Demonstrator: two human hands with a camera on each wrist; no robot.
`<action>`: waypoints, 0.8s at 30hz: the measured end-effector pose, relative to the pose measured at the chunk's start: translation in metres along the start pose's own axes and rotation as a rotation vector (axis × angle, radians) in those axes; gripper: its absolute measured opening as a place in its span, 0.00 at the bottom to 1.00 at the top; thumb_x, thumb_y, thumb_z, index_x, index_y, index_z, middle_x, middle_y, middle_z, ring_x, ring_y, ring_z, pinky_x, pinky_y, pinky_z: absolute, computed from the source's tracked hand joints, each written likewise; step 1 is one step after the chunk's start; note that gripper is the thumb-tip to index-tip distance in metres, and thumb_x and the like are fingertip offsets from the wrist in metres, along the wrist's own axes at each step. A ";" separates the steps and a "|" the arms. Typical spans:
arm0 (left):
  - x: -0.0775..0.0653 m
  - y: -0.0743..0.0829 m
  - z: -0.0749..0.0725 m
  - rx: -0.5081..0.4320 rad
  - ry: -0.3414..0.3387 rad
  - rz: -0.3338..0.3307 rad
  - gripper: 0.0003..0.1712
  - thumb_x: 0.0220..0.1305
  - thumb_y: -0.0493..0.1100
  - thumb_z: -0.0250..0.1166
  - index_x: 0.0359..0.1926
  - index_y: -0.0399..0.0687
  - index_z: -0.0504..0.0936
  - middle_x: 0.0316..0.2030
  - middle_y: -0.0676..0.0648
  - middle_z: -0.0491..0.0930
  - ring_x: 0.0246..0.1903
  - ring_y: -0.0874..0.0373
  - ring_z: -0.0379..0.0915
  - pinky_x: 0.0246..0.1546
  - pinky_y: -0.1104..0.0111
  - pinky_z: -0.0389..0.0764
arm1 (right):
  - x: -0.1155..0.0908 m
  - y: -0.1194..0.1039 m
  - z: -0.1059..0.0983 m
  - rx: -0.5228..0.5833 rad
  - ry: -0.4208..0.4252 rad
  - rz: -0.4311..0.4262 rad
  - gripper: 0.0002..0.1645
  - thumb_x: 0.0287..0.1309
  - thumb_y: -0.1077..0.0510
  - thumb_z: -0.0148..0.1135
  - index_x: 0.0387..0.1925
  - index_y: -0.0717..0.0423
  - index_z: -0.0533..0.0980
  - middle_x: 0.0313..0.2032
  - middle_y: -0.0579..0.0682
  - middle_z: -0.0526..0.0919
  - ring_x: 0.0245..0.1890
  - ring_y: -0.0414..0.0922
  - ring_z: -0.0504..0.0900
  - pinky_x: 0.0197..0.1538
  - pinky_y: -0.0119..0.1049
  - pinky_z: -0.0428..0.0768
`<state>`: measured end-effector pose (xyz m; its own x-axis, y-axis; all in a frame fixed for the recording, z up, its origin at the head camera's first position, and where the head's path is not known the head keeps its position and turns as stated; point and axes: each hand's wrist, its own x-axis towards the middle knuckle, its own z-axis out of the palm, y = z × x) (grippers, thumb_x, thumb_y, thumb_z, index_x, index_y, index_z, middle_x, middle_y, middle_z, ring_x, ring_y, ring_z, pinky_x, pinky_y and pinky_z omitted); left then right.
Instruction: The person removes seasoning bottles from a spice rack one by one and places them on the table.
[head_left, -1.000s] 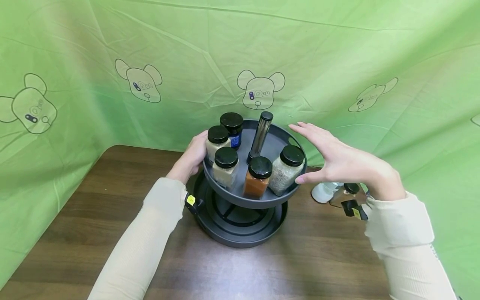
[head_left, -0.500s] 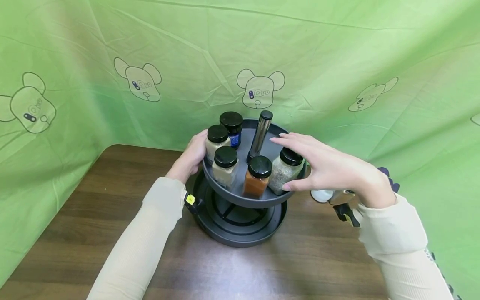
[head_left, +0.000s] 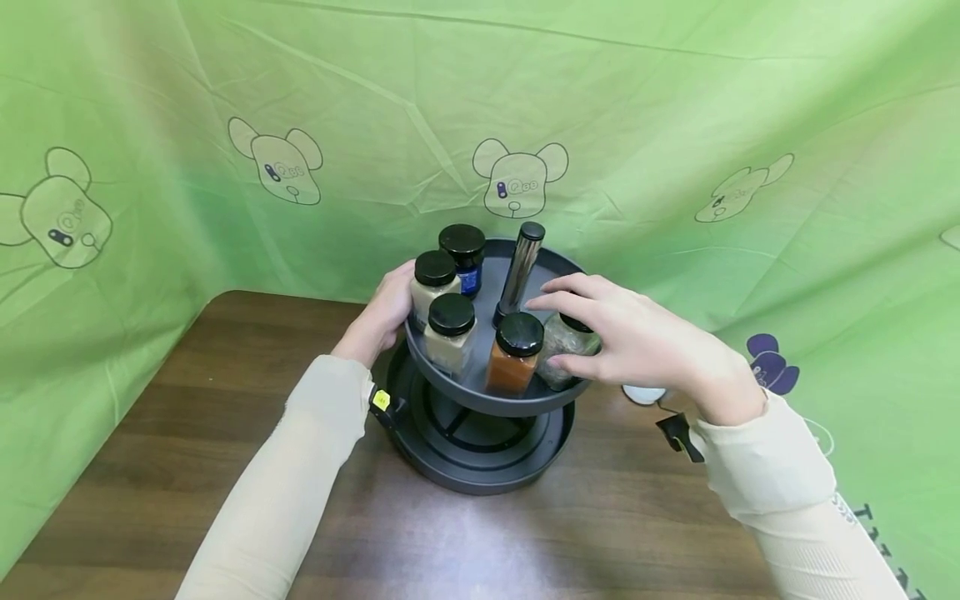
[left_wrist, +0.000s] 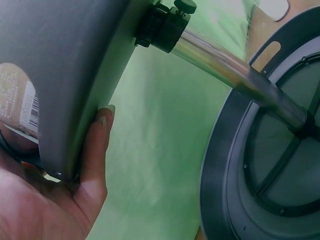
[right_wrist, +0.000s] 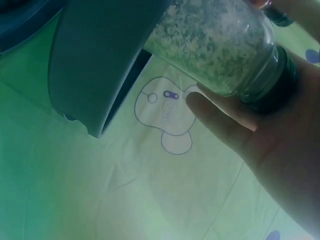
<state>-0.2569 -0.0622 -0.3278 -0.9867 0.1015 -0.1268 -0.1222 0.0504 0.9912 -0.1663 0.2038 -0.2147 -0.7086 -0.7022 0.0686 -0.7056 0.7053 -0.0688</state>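
A dark grey two-tier rack (head_left: pixel 480 483) stands on the table. My left hand (head_left: pixel 386 308) holds its upper tray (head_left: pixel 491 408) by the left rim; in the left wrist view fingers (left_wrist: pixel 98 142) lie against the tray's underside. My right hand (head_left: pixel 648 337) surrounds a black-lidded glass jar of pale coarse grains (head_left: pixel 564 350), thumb in front and fingers behind. A gap shows between the jar and the fingers in the right wrist view. Beside it on the tray are an orange-powder jar (head_left: pixel 513 367), two pale-powder jars (head_left: pixel 450 343) and a dark blue-labelled jar (head_left: pixel 469 275).
A metal post (head_left: pixel 520 271) rises from the middle of the upper tray. Behind my right hand, a white round-based item (head_left: pixel 643 395) is partly hidden on the wooden table (head_left: pixel 480 550). Green printed cloth (head_left: pixel 360 108) hangs close behind and at both sides.
My right hand has moved left and down from beside the tray to around the grain jar, its fingers bending more. My left hand and the rack stay in place.
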 end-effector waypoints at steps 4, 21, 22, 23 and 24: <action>0.000 -0.001 0.001 -0.007 -0.009 -0.010 0.21 0.69 0.56 0.43 0.56 0.58 0.73 0.59 0.52 0.68 0.58 0.56 0.61 0.52 0.63 0.67 | 0.001 0.000 0.002 -0.010 0.028 -0.037 0.27 0.53 0.50 0.65 0.55 0.46 0.71 0.55 0.47 0.72 0.53 0.46 0.72 0.53 0.46 0.73; 0.000 0.000 0.000 -0.004 0.001 -0.002 0.20 0.69 0.55 0.43 0.54 0.57 0.73 0.56 0.52 0.69 0.55 0.56 0.62 0.49 0.65 0.68 | -0.001 -0.004 0.000 -0.008 0.010 0.066 0.29 0.56 0.46 0.61 0.60 0.39 0.66 0.59 0.45 0.67 0.47 0.43 0.77 0.49 0.45 0.76; 0.000 0.000 0.000 -0.004 0.001 -0.005 0.20 0.69 0.55 0.43 0.54 0.57 0.73 0.56 0.52 0.69 0.55 0.56 0.62 0.49 0.65 0.68 | -0.001 -0.004 0.000 -0.010 0.025 0.062 0.28 0.56 0.46 0.61 0.59 0.40 0.67 0.58 0.44 0.68 0.45 0.41 0.78 0.48 0.44 0.76; 0.000 0.000 0.000 -0.003 0.002 -0.004 0.20 0.69 0.55 0.43 0.54 0.57 0.73 0.56 0.52 0.69 0.55 0.56 0.62 0.49 0.65 0.68 | -0.001 -0.004 0.000 -0.012 0.041 0.053 0.27 0.56 0.46 0.61 0.58 0.41 0.68 0.57 0.43 0.70 0.43 0.40 0.78 0.48 0.42 0.76; 0.000 0.000 0.000 -0.002 0.004 -0.005 0.20 0.69 0.55 0.43 0.54 0.57 0.73 0.56 0.52 0.69 0.55 0.56 0.62 0.48 0.65 0.68 | -0.001 -0.004 0.001 -0.015 0.059 0.045 0.25 0.56 0.46 0.61 0.56 0.41 0.69 0.55 0.42 0.71 0.42 0.38 0.78 0.47 0.40 0.77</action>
<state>-0.2572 -0.0623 -0.3279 -0.9866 0.0971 -0.1313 -0.1270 0.0490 0.9907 -0.1631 0.2016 -0.2150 -0.7381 -0.6632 0.1241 -0.6726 0.7377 -0.0582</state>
